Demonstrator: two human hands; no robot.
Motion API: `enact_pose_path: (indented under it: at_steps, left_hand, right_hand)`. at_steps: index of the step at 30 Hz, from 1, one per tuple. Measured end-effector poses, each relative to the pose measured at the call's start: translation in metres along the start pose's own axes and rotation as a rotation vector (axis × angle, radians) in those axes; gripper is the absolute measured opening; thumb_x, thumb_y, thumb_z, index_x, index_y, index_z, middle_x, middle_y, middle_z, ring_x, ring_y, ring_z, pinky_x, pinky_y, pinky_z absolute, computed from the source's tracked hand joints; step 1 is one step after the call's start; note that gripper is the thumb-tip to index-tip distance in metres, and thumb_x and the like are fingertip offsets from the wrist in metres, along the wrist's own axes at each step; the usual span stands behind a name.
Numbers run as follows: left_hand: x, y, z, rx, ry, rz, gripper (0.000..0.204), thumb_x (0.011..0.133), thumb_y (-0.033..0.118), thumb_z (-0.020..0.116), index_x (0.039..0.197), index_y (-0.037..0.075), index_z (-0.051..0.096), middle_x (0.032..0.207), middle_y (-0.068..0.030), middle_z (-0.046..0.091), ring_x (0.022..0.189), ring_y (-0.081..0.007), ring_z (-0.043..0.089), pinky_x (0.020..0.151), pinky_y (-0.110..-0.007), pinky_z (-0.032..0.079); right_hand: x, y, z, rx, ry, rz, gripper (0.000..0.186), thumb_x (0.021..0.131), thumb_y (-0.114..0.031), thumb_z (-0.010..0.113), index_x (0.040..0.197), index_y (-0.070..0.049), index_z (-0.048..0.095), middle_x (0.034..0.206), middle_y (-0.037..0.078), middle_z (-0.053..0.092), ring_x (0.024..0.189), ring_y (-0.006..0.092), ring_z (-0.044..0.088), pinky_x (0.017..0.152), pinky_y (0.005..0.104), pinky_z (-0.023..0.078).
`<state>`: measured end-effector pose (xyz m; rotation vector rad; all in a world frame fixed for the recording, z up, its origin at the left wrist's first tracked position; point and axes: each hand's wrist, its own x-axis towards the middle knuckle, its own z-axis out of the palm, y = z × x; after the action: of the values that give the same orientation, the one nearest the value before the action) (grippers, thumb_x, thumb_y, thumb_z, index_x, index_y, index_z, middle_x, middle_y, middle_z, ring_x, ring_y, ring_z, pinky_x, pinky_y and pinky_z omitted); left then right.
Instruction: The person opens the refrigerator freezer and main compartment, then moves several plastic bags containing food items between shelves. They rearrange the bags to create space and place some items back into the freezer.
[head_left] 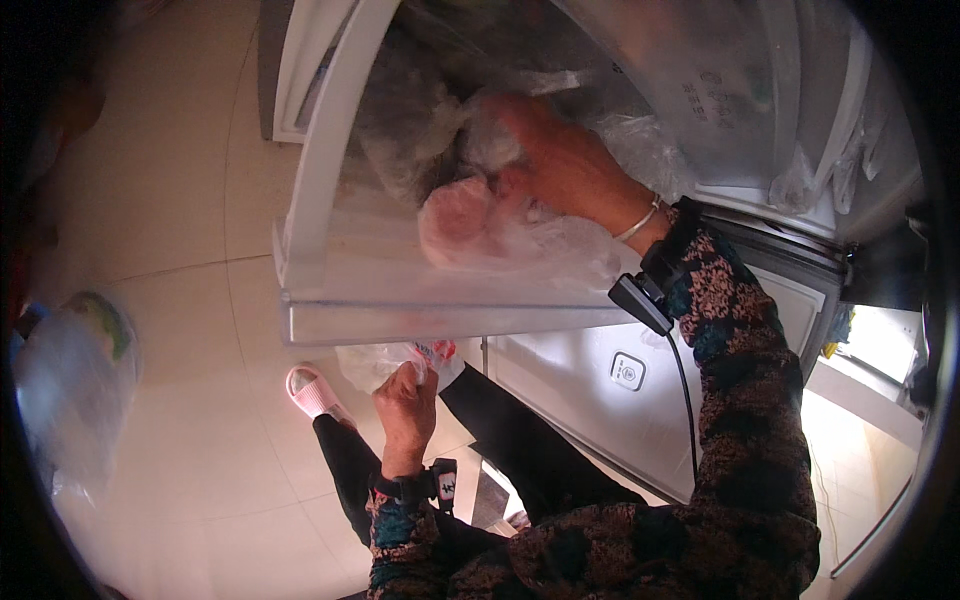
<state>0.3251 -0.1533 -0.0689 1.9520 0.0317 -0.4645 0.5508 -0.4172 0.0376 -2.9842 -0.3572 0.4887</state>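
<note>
Inside the translucent refrigerator drawer [420, 322] lies a round pinkish bundle in clear plastic [455, 222], the right hand [565, 165] against it; whether those fingers grip is unclear. Other bagged items [400, 135] sit alongside. Below the drawer front, the left hand [405, 405] pinches a red-marked plastic bag [368, 364]. Work looks unfinished: the drawer stands open, that bag outside.

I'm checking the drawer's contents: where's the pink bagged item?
In the head view, the pink bagged item is in the translucent drawer, above centre, below and left of the right hand.
</note>
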Motion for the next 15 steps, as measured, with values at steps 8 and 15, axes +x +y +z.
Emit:
enact_pose_path:
  at_steps: [8,15]
  left_hand:
    - [0.006,0.000,0.006,-0.078,0.039,-0.038,0.024,0.082,0.007,0.072,0.074,0.004,0.049,0.066,-0.0185,0.056,0.063,-0.0407,0.059,0.057,-0.044,0.048]
    - [0.007,-0.003,0.009,-0.075,0.004,-0.018,0.025,0.084,0.008,0.072,0.076,0.004,0.049,0.066,-0.0188,0.055,0.061,-0.0404,0.057,0.056,-0.042,0.047]
  right_hand:
    - [-0.038,0.016,-0.052,1.058,0.081,0.486,0.052,0.083,-0.017,0.077,0.131,-0.006,0.060,0.100,0.003,0.069,0.086,0.0100,0.063,0.070,0.0242,0.051]
    - [-0.060,-0.001,-0.066,1.419,0.152,0.365,0.056,0.083,0.006,0.067,0.136,-0.010,0.058,0.114,0.002,0.068,0.092,0.0100,0.065,0.073,0.0229,0.052]
